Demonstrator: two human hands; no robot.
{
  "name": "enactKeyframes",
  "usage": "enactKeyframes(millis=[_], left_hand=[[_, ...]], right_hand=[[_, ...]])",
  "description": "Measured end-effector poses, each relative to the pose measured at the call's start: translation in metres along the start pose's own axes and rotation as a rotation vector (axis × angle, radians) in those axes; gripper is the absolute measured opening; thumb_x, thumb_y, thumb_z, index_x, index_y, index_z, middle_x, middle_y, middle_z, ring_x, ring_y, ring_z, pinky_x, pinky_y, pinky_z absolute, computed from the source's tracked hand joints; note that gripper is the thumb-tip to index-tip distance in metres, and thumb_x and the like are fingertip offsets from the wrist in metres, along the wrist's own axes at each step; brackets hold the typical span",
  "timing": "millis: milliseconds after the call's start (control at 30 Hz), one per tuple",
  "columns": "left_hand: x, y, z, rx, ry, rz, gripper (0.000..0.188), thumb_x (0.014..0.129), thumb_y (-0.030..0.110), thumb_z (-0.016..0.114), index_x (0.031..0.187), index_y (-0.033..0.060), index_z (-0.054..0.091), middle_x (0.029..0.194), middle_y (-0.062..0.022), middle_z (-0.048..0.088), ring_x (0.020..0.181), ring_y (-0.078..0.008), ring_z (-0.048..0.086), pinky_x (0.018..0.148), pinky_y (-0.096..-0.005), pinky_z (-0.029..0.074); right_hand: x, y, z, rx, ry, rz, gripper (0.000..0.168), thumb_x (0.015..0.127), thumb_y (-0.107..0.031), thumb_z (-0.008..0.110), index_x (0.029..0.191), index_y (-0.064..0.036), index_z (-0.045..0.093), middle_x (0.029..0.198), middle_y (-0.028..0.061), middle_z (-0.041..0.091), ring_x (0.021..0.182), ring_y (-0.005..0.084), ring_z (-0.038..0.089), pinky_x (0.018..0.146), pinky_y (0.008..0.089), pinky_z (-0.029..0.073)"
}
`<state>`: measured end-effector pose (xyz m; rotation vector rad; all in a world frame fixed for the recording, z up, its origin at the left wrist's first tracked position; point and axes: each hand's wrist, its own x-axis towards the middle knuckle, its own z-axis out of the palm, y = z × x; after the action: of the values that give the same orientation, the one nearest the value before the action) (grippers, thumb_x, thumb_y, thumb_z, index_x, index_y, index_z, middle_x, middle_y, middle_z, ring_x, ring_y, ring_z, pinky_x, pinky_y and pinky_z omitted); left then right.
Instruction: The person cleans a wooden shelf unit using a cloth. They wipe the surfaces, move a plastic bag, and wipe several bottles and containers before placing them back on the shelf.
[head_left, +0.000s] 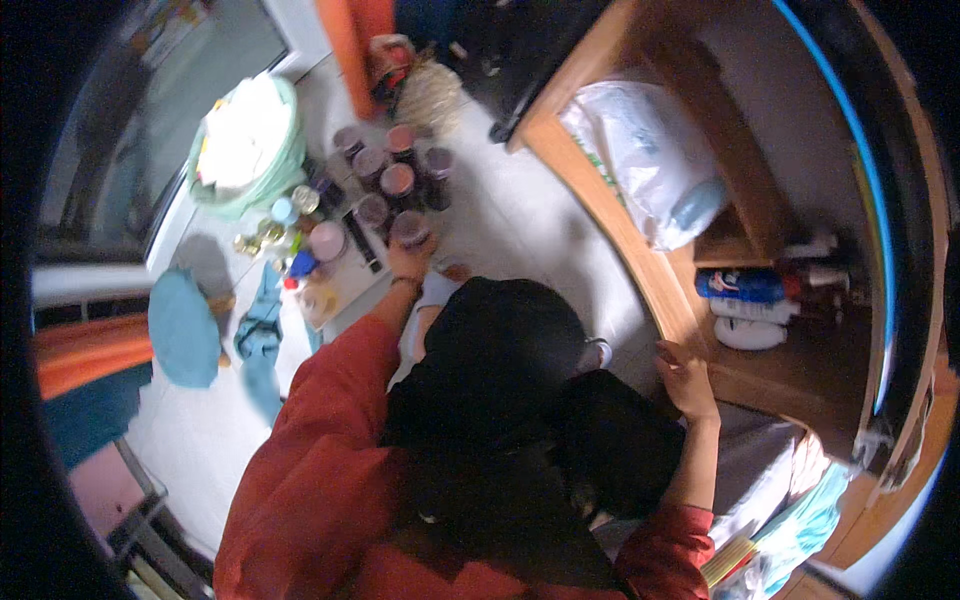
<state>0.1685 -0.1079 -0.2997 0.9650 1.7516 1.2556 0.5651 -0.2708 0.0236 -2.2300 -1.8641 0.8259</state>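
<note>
My left hand (409, 259) is around a lidded jar (411, 227) at the near end of a cluster of jars on the floor. Some of these have purplish lids, such as a jar (370, 210) beside it, and others have reddish lids, like one jar (397, 179) farther back. My right hand (688, 386) rests at the right with its fingers on the wooden front edge (667, 300) of a low cabinet. Inside the cabinet lie a white plastic bag (637, 150) with things in it and a blue bottle (739, 283).
A bin with a green liner (289, 176) stands at the upper left, filled with white material. Small bottles and a pink-lidded container (328, 240) crowd the floor near it. A blue oval stool top (184, 328) and crumpled blue cloth (259, 330) are at the left.
</note>
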Motion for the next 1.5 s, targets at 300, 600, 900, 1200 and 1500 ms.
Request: enactKeyframes(millis=[300, 600, 900, 1200, 1500], left_hand=[[-0.046, 0.208, -0.01, -0.268, -0.563, 0.264, 0.036, 0.067, 0.007, 0.074, 0.098, 0.0018, 0.057, 0.089, -0.0021, 0.059, 0.08, -0.0128, 0.057, 0.072, -0.0267, 0.048], [-0.085, 0.394, -0.009, -0.652, -1.164, 0.054, 0.033, 0.081, 0.014, 0.061, 0.111, 0.0077, 0.051, 0.111, -0.0085, 0.057, 0.097, -0.0202, 0.057, 0.083, -0.0375, 0.05], [-0.149, 0.404, 0.06, -0.841, -1.193, -0.274, 0.017, 0.084, 0.024, 0.058, 0.088, 0.0073, 0.055, 0.085, -0.007, 0.059, 0.081, -0.0213, 0.058, 0.078, -0.0358, 0.047], [-0.172, 0.393, 0.054, -0.4, -1.077, 0.225, 0.021, 0.076, 0.018, 0.064, 0.087, 0.0041, 0.052, 0.076, -0.004, 0.056, 0.068, -0.0139, 0.058, 0.061, -0.0265, 0.048], [-0.214, 0.389, 0.018, -0.21, -1.098, 0.637, 0.049, 0.065, 0.013, 0.073, 0.105, 0.0, 0.049, 0.096, -0.009, 0.059, 0.088, -0.0155, 0.057, 0.077, -0.0301, 0.046]], right_hand=[[0.012, -0.027, -0.001, -0.06, 0.145, -0.27, 0.024, 0.08, -0.014, 0.059, 0.1, 0.0, 0.059, 0.095, 0.018, 0.06, 0.088, 0.0332, 0.058, 0.077, 0.0365, 0.046], [0.026, -0.084, -0.009, 1.478, 0.06, -0.016, 0.06, 0.089, -0.053, 0.035, 0.125, -0.006, 0.039, 0.112, 0.0149, 0.052, 0.095, 0.0212, 0.055, 0.069, 0.0346, 0.051], [-0.004, -0.085, -0.016, 1.002, 0.17, -0.396, 0.042, 0.089, -0.036, 0.048, 0.113, -0.002, 0.049, 0.099, 0.0115, 0.056, 0.08, 0.0198, 0.057, 0.068, 0.0309, 0.048], [-0.155, -0.044, -0.319, -0.724, 1.469, -0.235, 0.042, 0.08, -0.036, 0.06, 0.111, -0.009, 0.057, 0.109, 0.017, 0.057, 0.099, 0.0294, 0.055, 0.087, 0.0367, 0.042], [-0.186, -0.048, -0.328, 0.113, 1.228, 0.016, 0.037, 0.08, -0.036, 0.062, 0.092, -0.001, 0.064, 0.074, 0.0071, 0.064, 0.065, 0.0122, 0.058, 0.06, 0.0257, 0.047]])
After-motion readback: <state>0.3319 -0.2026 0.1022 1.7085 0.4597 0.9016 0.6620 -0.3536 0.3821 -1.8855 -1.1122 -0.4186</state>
